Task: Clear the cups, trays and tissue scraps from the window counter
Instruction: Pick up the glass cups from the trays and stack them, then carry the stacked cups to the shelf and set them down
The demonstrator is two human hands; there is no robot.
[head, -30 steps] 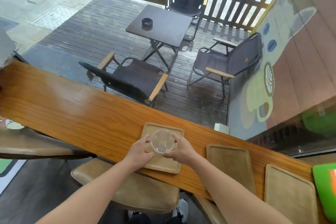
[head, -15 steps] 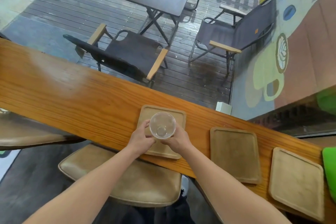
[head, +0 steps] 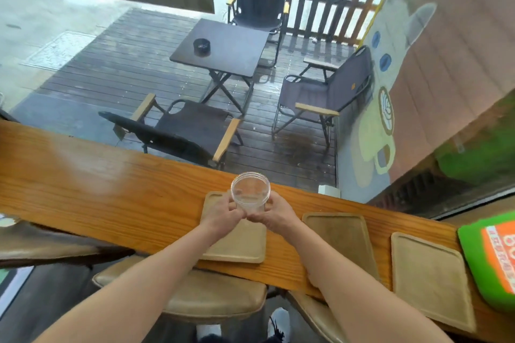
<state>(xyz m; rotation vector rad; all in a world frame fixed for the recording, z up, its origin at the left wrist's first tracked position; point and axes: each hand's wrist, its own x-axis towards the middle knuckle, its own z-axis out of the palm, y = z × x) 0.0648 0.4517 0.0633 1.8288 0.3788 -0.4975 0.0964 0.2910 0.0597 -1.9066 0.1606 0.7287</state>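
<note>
Wooden window counter [head: 111,189], clear cup [head: 250,193] upright between both hands' grip, left hand [head: 223,214], right hand [head: 274,213]

One view only, from the camera on my head, looking forward and steeply down. My forearms enter from the bottom edge; my left hand [head: 223,216] and right hand [head: 274,214] sit near centre frame, close below the lens. The wooden counter [head: 111,192] crosses the frame slantwise (wide-angle bending at the edges). Beyond it, through glass, the deck table [head: 223,47] lies farther off.
</note>
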